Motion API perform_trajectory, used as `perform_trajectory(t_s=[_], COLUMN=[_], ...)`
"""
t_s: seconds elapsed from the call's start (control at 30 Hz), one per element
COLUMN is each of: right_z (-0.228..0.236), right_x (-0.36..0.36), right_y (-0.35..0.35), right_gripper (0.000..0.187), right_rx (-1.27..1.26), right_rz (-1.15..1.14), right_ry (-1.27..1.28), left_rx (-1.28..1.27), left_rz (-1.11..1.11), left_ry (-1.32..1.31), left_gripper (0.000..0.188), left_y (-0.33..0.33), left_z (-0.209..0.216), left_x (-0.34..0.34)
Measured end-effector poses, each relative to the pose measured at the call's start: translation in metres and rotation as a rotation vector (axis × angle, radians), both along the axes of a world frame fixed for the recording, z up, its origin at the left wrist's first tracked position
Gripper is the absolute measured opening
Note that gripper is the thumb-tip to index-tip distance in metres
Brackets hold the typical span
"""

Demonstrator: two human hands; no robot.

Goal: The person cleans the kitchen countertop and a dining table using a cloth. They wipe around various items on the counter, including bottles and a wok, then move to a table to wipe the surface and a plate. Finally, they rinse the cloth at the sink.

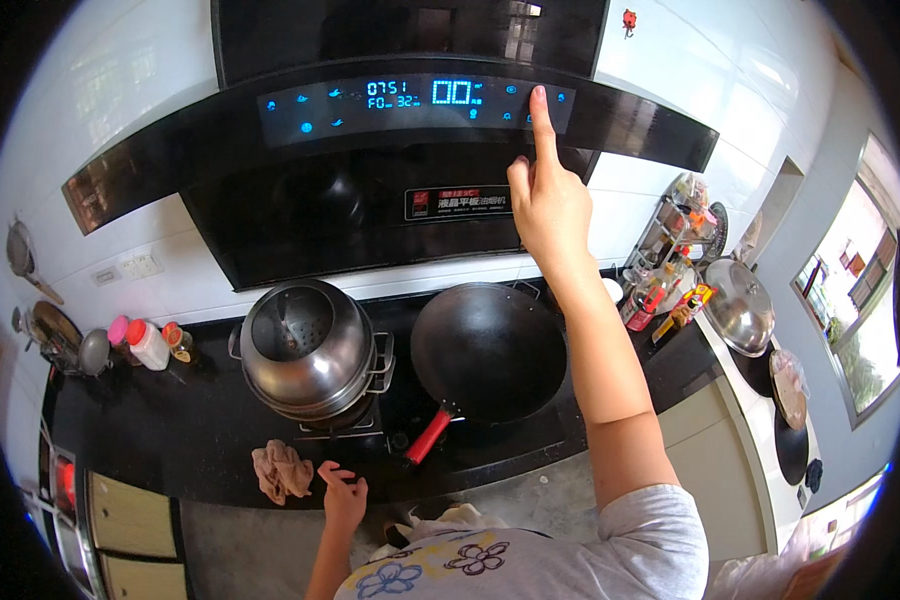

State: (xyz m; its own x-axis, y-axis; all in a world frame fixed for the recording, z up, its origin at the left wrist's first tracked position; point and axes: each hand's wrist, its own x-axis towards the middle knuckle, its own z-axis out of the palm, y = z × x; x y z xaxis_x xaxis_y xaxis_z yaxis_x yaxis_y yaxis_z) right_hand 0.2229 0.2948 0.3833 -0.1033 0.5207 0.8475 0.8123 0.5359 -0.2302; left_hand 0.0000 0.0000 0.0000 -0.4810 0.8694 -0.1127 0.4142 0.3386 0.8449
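Observation:
My right hand (556, 208) is raised to the black range hood (640, 128). Its index finger is stretched out, with the tip on the right part of the lit touch panel (355, 112); the thumb stands apart, the other fingers are curled, and nothing is held. Low at the counter's front edge, my left hand (344, 494) hangs with loosely bent fingers apart, holding nothing. Just left of it lies a crumpled brown cloth (281, 472). On the stove sit a dark wok (486, 345) with a red handle (429, 438) and, to its left, a lidded steel pot (310, 375).
Jars with pink and red lids (148, 346) stand at the counter's left. Bottles (646, 302), a wire rack (660, 235) and a steel lid (738, 305) crowd the right side. A strainer (22, 252) hangs on the left wall.

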Motion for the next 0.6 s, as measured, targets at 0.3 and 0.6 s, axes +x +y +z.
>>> perform_trajectory(t_s=[0.3,0.6], right_z=[-0.013,-0.003], right_x=[0.014,0.003], right_y=[-0.002,-0.002], right_gripper=[0.078,0.077], right_rx=[0.062,0.084], right_rz=[0.182,0.051], right_ry=[0.117,-0.007], left_rx=[0.065,-0.024], left_rz=[0.014,0.043], left_ry=[0.051,0.010], left_gripper=[0.053,0.056], left_y=[0.003,-0.004], left_z=[0.003,0.003], left_x=[0.003,0.002])
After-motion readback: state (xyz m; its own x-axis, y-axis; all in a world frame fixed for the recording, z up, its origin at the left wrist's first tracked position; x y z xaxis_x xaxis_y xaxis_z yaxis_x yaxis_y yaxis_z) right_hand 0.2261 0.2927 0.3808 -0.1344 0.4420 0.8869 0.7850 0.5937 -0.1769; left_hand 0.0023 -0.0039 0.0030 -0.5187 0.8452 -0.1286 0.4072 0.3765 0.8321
